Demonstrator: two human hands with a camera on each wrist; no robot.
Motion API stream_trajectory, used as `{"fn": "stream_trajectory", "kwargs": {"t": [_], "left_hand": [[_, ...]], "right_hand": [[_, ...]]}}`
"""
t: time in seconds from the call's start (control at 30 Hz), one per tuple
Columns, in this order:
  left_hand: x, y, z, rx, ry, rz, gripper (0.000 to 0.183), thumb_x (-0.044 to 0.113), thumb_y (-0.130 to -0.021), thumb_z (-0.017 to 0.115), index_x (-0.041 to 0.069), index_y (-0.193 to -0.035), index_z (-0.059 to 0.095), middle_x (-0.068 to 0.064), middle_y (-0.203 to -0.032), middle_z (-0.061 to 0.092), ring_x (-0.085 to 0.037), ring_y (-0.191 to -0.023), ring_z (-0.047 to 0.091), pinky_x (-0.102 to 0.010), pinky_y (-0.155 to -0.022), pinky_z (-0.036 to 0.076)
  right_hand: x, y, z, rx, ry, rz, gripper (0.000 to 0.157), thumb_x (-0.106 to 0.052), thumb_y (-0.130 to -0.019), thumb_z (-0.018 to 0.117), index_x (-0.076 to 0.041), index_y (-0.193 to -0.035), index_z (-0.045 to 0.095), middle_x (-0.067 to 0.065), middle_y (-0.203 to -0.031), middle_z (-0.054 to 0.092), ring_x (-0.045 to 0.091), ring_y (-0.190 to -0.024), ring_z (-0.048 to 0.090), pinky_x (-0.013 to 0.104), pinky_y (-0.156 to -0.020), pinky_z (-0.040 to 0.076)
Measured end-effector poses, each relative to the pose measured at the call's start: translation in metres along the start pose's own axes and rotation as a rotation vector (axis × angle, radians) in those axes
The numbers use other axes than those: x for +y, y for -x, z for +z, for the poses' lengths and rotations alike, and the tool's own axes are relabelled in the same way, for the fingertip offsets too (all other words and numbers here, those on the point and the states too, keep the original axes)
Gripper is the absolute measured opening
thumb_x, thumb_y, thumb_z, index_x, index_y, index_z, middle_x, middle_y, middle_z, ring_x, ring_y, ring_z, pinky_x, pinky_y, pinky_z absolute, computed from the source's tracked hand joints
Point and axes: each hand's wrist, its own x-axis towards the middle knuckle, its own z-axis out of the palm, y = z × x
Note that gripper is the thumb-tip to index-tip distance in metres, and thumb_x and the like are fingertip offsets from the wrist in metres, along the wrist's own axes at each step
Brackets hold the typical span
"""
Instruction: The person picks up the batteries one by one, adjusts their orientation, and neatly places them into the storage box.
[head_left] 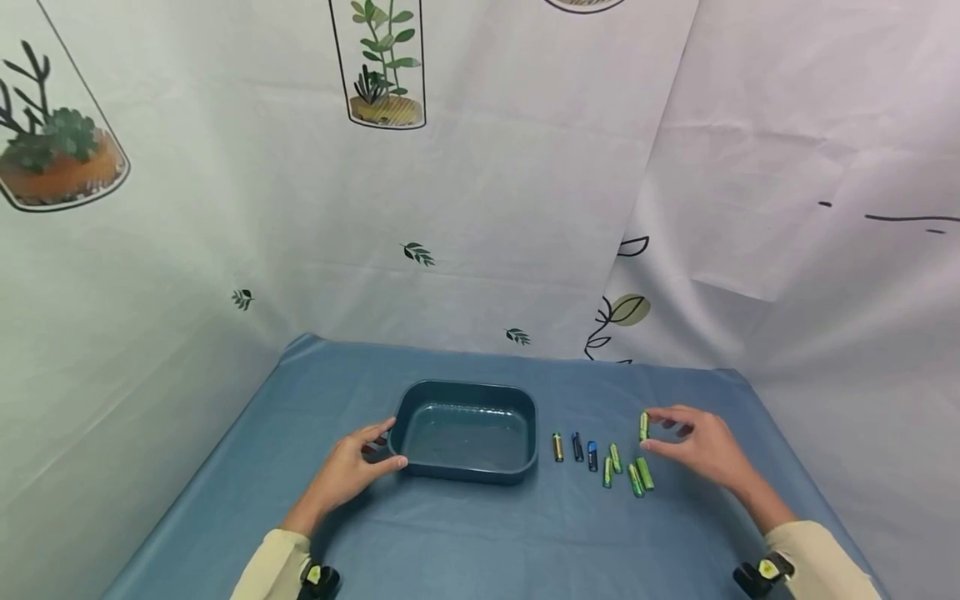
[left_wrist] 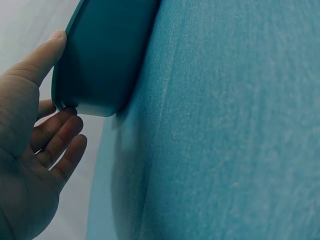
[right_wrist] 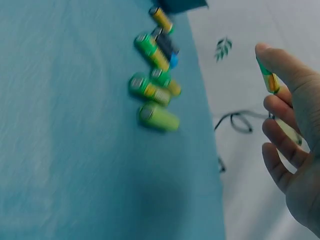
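A dark teal rectangular dish (head_left: 465, 475) stands on the blue cloth. My left hand (head_left: 347, 469) holds its left end, the thumb at the near corner and the index finger farther along the rim. In the left wrist view the thumb and fingers (left_wrist: 47, 132) span the end of the dish (left_wrist: 95, 65), the other fingers loosely bent. My right hand (head_left: 701, 446) pinches a green battery (head_left: 643, 427) upright between thumb and fingertips, raised off the cloth. The right wrist view shows this battery (right_wrist: 270, 77) partly covered by the thumb.
Right of the dish lie several batteries: a gold-and-black one (head_left: 557, 447), a dark one (head_left: 577, 447), a blue-and-black one (head_left: 592, 457) and several green ones (head_left: 636, 480). Behind the blue-covered table (head_left: 465, 542) hangs a white cloth (head_left: 487, 208) printed with plants.
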Motion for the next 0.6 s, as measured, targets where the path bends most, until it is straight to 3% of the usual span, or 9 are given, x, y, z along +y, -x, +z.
{"fn": "stream_trajectory", "kwargs": {"t": [0.6], "left_hand": [[-0.002,0.000,0.002,0.007,0.011,-0.004,0.080,0.048,-0.083,0.083,0.019,-0.152,0.052,-0.015,-0.147,0.055,-0.026,-0.110,0.065,-0.047,-0.089,0.054]], "right_hand": [[-0.078,-0.051,0.015,-0.032,-0.073,-0.064,0.052,-0.048,-0.083,0.084,-0.020,-0.126,0.075,-0.004,-0.111,0.073,0.015,-0.095,0.063,0.037,-0.077,0.054]]}}
